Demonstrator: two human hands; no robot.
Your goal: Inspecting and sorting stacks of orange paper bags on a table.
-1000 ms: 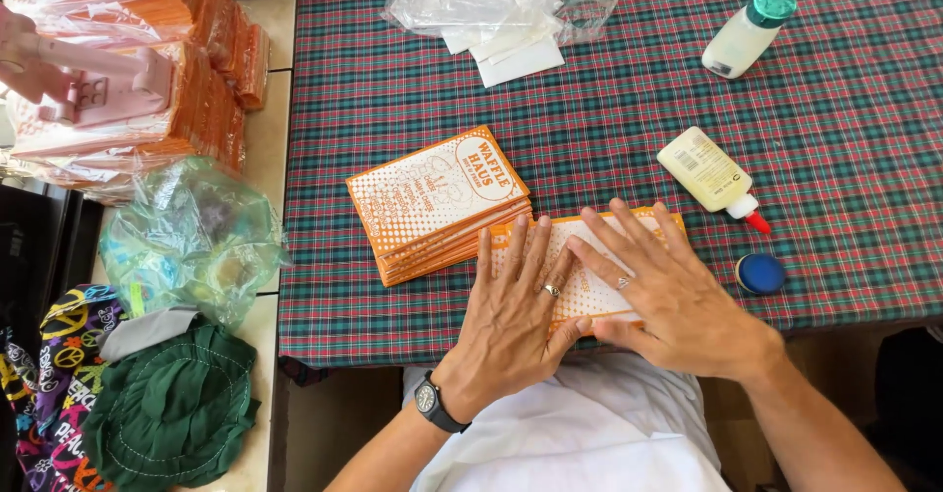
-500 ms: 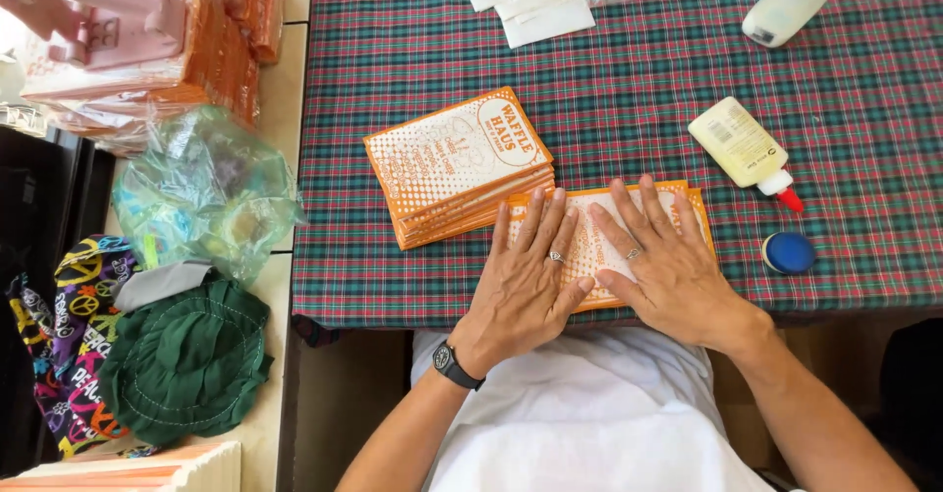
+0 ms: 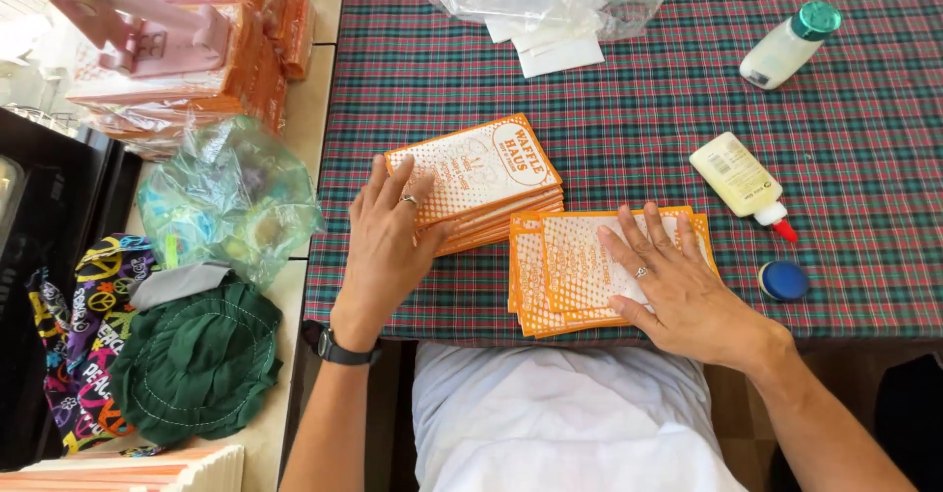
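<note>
Nearest the table edge, I saw my right hand [image 3: 678,291] lying flat, fingers spread, pressing down on the small pile of orange-and-white paper bags [image 3: 580,276]; it gripped nothing. My left hand [image 3: 393,232] rested open on the near corner of the taller stack of bags [image 3: 481,183], just beside the first, fingertips on the top sheet. I judged only a few bags handled, most remaining. Farther right lay a blue cap [image 3: 783,281], a glue bottle [image 3: 737,180] and a green-capped bottle [image 3: 789,45].

Two stacks of orange paper bags [image 3: 476,173] [image 3: 565,276] are lying on the tablecloth, with two bottles [image 3: 739,178] [image 3: 786,48] and one blue cap [image 3: 783,281] sitting right.
</note>
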